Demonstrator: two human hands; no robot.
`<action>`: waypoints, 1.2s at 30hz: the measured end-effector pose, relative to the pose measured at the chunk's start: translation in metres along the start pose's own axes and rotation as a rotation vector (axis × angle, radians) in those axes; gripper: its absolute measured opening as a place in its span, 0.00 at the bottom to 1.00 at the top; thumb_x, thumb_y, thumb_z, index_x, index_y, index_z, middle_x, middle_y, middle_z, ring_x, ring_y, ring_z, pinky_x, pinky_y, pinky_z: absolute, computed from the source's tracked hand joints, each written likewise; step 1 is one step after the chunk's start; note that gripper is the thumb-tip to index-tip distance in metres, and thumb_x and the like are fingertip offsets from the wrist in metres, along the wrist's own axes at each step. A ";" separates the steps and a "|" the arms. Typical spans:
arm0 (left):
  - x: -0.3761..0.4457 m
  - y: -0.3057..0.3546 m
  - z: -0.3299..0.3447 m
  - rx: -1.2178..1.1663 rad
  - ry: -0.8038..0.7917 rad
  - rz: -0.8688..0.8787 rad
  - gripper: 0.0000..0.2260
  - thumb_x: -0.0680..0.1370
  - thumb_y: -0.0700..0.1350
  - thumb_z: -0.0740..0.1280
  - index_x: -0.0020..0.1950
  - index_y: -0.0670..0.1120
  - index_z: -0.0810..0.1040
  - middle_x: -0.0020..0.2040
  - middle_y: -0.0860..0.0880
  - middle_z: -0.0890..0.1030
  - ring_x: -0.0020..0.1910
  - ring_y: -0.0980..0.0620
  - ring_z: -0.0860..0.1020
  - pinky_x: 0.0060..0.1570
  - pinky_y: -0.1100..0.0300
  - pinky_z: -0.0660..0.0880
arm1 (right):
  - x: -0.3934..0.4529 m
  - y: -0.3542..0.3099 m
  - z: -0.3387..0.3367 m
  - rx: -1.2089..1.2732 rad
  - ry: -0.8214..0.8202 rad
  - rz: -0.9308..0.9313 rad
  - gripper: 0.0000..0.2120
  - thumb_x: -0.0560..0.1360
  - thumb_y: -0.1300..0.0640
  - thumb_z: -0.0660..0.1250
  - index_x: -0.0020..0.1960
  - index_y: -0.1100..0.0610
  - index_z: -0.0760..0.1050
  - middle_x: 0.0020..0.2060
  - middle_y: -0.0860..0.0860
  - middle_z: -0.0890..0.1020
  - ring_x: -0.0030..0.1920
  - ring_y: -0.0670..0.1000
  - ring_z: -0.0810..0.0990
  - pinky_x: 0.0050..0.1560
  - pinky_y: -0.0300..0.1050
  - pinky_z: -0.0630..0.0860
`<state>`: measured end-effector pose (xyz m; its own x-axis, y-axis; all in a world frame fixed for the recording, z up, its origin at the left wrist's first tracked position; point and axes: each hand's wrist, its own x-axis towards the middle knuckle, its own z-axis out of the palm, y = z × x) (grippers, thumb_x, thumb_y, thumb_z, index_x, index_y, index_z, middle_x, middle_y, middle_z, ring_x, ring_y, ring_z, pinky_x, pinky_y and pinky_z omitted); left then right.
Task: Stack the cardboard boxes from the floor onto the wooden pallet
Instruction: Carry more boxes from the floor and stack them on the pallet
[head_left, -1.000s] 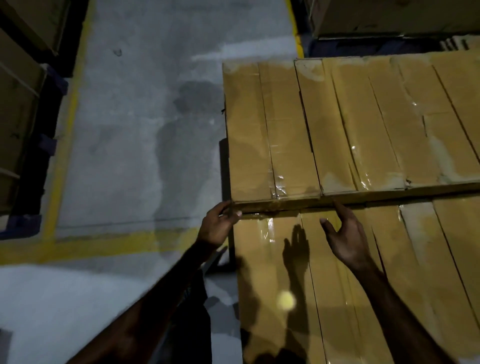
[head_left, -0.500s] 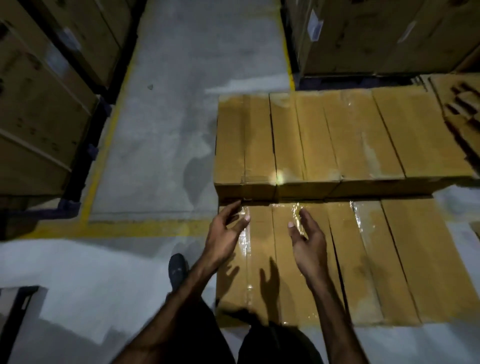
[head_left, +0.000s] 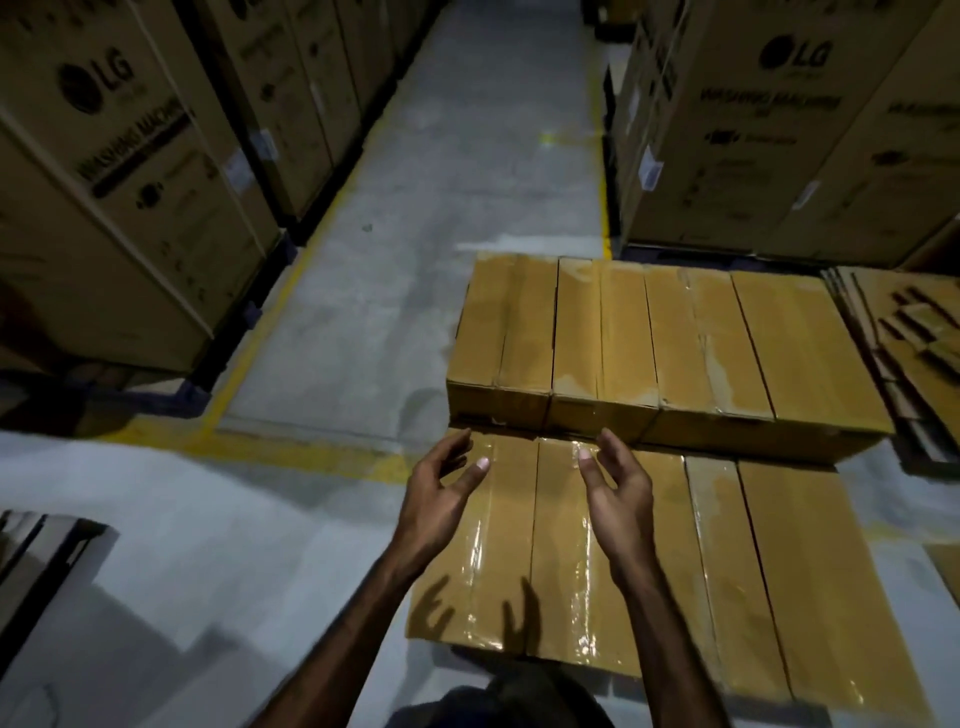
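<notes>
Both your hands are up over the near row of boxes (head_left: 649, 582) and holding nothing: left hand (head_left: 441, 499) has its fingers spread loose with the thumb out, right hand (head_left: 618, 493) is relaxed too, palm turned inward. The boxes are flat, taped ones lying side by side; a far row (head_left: 660, 343) sits higher, right behind the near one. Can't tell what's under them. Loose cardboard pieces (head_left: 909, 332) are piled far right, and big printed cartons (head_left: 119, 171) line both sides of the grey floor (head_left: 415, 260) with its yellow lines
</notes>
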<state>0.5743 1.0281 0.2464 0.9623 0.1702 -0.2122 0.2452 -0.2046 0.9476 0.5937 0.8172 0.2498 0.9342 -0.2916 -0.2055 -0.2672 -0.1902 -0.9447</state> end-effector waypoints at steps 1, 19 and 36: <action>-0.005 -0.002 -0.004 -0.009 0.019 0.006 0.26 0.82 0.53 0.72 0.79 0.52 0.73 0.73 0.54 0.78 0.69 0.58 0.77 0.69 0.51 0.75 | -0.007 -0.001 -0.002 -0.023 -0.015 -0.015 0.26 0.82 0.51 0.69 0.79 0.47 0.69 0.74 0.46 0.75 0.73 0.47 0.72 0.67 0.49 0.72; -0.205 -0.061 -0.067 -0.355 0.662 -0.107 0.23 0.81 0.50 0.73 0.75 0.51 0.76 0.69 0.53 0.81 0.67 0.57 0.79 0.69 0.53 0.75 | -0.116 -0.027 0.062 -0.318 -0.735 -0.282 0.26 0.83 0.51 0.69 0.80 0.51 0.69 0.75 0.48 0.75 0.72 0.47 0.73 0.71 0.49 0.73; -0.474 -0.064 0.210 -0.514 1.644 -0.551 0.24 0.81 0.52 0.72 0.76 0.50 0.75 0.69 0.50 0.80 0.64 0.56 0.80 0.60 0.55 0.78 | -0.231 0.064 -0.033 -0.476 -1.792 -0.376 0.27 0.83 0.51 0.70 0.79 0.54 0.70 0.73 0.49 0.77 0.73 0.47 0.75 0.72 0.47 0.72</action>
<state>0.1269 0.7584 0.2366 -0.3733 0.8512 -0.3688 0.0978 0.4315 0.8968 0.3529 0.8415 0.2456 -0.0223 0.9483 -0.3167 0.2399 -0.3025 -0.9225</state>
